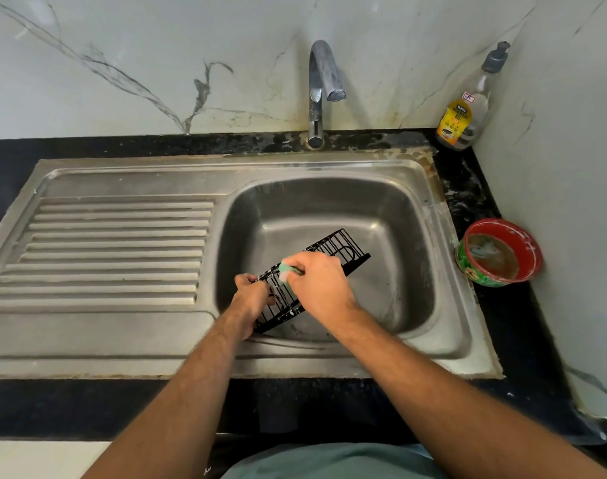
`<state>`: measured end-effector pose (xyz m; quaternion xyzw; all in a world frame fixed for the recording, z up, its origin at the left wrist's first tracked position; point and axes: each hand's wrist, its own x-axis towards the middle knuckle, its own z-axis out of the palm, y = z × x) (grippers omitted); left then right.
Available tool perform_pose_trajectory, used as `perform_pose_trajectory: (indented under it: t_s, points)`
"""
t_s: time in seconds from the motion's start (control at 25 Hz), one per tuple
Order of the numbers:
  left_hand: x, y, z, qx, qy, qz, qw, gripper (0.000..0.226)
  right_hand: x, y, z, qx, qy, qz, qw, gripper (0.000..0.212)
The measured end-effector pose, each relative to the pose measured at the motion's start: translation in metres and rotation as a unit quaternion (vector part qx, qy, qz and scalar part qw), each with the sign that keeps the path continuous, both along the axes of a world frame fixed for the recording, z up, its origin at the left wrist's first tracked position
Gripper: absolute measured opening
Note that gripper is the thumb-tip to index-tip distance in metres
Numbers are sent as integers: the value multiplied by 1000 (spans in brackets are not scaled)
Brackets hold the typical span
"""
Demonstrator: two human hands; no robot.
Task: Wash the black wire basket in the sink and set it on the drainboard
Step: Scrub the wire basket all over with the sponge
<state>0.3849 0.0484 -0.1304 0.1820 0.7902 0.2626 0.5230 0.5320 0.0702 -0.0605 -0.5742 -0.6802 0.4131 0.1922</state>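
Note:
The black wire basket [343, 247] is tilted over the steel sink bowl [391, 216], its long side running from lower left to upper right. My left hand [252, 299] grips the basket's near left end. My right hand [317, 281] holds a green sponge [288, 269] and presses it against the basket's wires near the middle. The ribbed drainboard [115, 243] lies to the left of the bowl with nothing on it.
A tap [321, 88] stands behind the bowl, with no water running. A dishwash gel bottle [466, 108] is in the back right corner. A red and green tub [500, 252] sits on the black counter right of the sink.

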Motion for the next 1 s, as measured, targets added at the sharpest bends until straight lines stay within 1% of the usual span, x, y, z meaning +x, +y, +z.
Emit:
perform_pose_trajectory:
  t_s: [0.12,0.2,0.24,0.28,0.32,0.36,0.52,0.68,0.76,0.84,0.88,0.92,1.0]
  points:
    - [-5,0,-2,-5,-14,21,1000,37,8,-7,-3,-27,-8,22,999,9]
    - [-6,-1,-3,-7,-13,20,1000,36,24,-16,-7,-53,14,30,998,12]
    - [-6,-1,-2,-5,-13,20,1000,35,31,-13,-9,-60,43,1,997,13]
    - [-6,1,-1,-4,-17,26,1000,34,35,-6,-10,-60,75,-48,994,14]
    - [-6,2,-2,-5,-19,33,999,32,37,4,-13,-55,97,-95,989,15]
    - [-5,3,0,-6,-18,34,999,31,38,12,-13,-47,103,-118,987,16]
    - [-4,1,-1,12,-28,34,999,35,21,19,-18,-35,43,-60,997,15]
    - [-2,1,2,25,-36,44,998,36,24,22,-22,-36,10,-64,997,8]
    - [-4,0,1,30,-37,39,998,35,34,19,-28,-36,16,-107,993,11]
    - [-5,0,-2,40,-39,42,998,33,40,19,-32,-33,65,-170,983,14]
    - [-5,0,-3,40,-37,44,998,33,41,20,-32,-45,96,-170,980,15]
    - [-5,0,-3,40,-33,42,998,32,41,22,-32,-64,119,-147,980,15]
    - [-6,-1,-3,41,-27,24,999,33,36,24,-29,-86,119,-100,984,15]
